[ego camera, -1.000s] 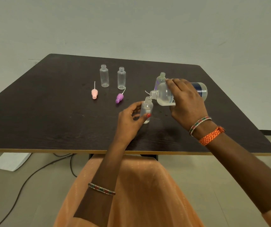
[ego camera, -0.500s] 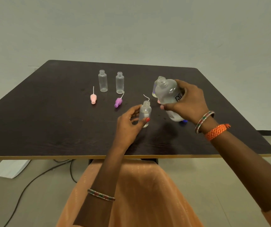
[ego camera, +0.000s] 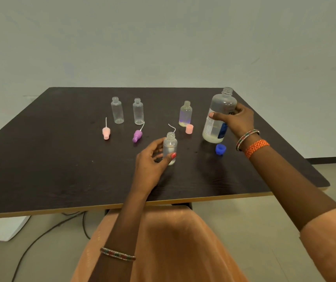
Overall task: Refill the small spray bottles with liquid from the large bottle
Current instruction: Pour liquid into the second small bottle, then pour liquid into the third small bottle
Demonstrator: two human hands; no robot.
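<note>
- your right hand (ego camera: pixel 237 121) is wrapped round the large clear plastic bottle (ego camera: pixel 218 117), thumb across the front and fingers behind; the bottle stands upright with its base on or just above the dark wooden table (ego camera: pixel 41 159), and you cannot tell which.
- the large bottle's threaded neck is uncapped. a pale liquid sits low in it. it carries a white label panel of fine print and a blue patch; the lettering is too small and blurred to read, and no brand name can be made out.
- its small blue cap (ego camera: pixel 220 149) lies on the table just in front of the bottle's base, near your right wrist.
- your left hand (ego camera: pixel 152 159) grips the small clear spray bottle (ego camera: pixel 170 148) from its left side, thumb with a red-painted nail on the front, fingers curled behind. this bottle is upright on the table, open-topped, with some liquid in it.
- the two hands are well apart, each clamped on its own bottle.
- behind, a third small clear bottle with a yellowish bottom layer (ego camera: pixel 185 114) stands open, a peach cap (ego camera: pixel 189 129) just beside its base.
- a thin white dip tube (ego camera: pixel 172 127) curves up behind the bottle you hold in your left hand.
- farther left, two empty small clear bottles (ego camera: pixel 117 110) (ego camera: pixel 138 111) stand side by side, uncapped.
- in front of them lie a pink spray head with its tube (ego camera: pixel 106 132) and a purple spray head with its tube (ego camera: pixel 137 135).
</note>
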